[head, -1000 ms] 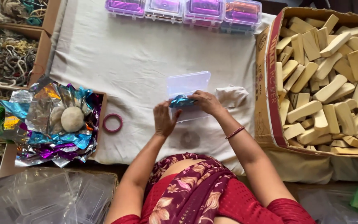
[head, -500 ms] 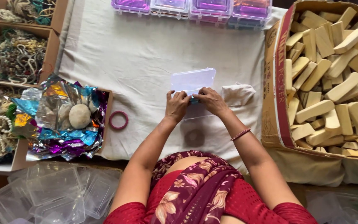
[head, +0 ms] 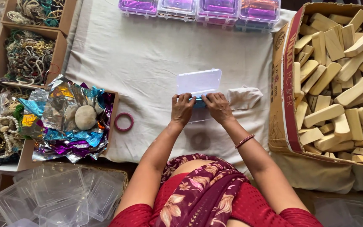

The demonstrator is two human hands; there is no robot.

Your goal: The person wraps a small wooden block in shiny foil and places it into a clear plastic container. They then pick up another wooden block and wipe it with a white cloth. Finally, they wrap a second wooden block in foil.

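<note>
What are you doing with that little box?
A person's left hand and right hand press a piece of blue foil into a small clear plastic box with its lid open, on a white cloth. A carton of wooden blocks sits to the right.

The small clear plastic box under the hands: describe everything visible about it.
The small clear plastic box is a flat, rectangular, see-through case with a hinged lid. The lid stands open, tilted away from the person, its frosted panel catching light. The base lies on the white cloth at the middle of the work surface, mostly covered by the left hand and right hand, whose fingers press on something blue inside it. A folded white cloth piece lies just beside it.
</note>
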